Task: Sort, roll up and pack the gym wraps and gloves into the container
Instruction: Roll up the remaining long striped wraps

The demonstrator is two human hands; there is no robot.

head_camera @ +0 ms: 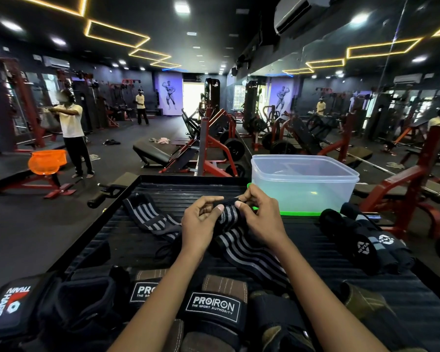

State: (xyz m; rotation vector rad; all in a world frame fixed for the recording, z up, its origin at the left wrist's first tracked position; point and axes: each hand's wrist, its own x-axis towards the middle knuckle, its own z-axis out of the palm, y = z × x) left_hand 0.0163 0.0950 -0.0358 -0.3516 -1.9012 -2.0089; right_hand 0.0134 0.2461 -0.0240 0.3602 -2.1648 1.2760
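While awaiting packing, ribbed surface [315,250] spread with gloves [214,308]; clear container [304,184] open behind, within reach; striped wrap [241,240] pinched at its rolled end by left hand [201,224] and right hand [262,219], fingers [220,207] curled for tight rolling

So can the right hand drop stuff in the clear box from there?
Probably yes. The clear box stands open just beyond the right hand with nothing between, though both hands hold the striped wrap now.

Your left hand [200,226] and right hand [261,215] pinch the rolled end of a striped wrap [241,240] over the ribbed counter [315,252]; the clear container [304,182] stands just beyond, far right.
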